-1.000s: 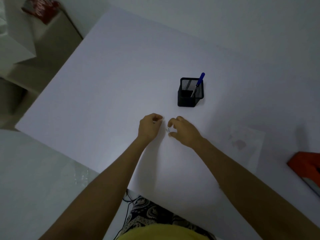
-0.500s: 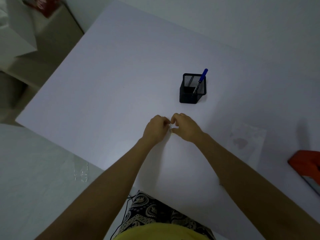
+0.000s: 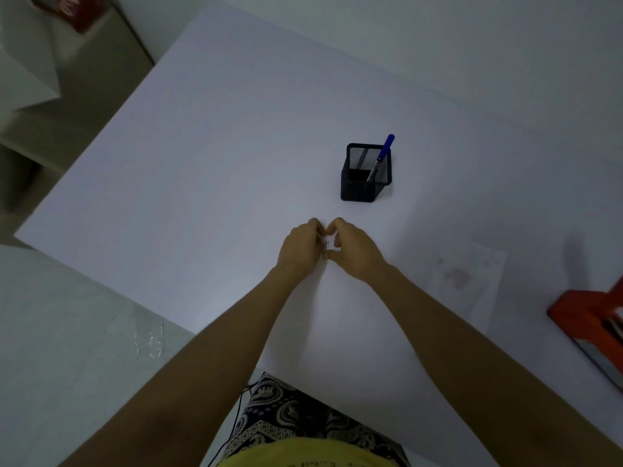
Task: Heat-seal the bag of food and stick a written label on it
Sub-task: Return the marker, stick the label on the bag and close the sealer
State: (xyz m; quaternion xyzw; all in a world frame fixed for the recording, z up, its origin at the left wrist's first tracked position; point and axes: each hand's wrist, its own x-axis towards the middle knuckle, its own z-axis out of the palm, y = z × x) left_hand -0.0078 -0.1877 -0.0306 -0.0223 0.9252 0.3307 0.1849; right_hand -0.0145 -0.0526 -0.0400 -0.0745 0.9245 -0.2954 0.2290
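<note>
My left hand (image 3: 301, 248) and my right hand (image 3: 354, 248) meet over the middle of the white table (image 3: 202, 156), fingertips together. Between them they pinch a small white label (image 3: 326, 245) with dark writing; most of it is hidden by the fingers. A clear bag of food (image 3: 467, 278) lies flat on the table to the right of my right forearm. The orange heat sealer (image 3: 586, 315) sits at the right edge, partly cut off.
A black mesh pen holder (image 3: 365, 173) with a blue pen (image 3: 382, 155) stands just beyond my hands. Crumpled clear plastic (image 3: 150, 342) lies on the floor at lower left. A shelf with a red item (image 3: 81, 11) is at top left.
My hands were slightly apart, the right one holding the label. They have come together and both now pinch the label.
</note>
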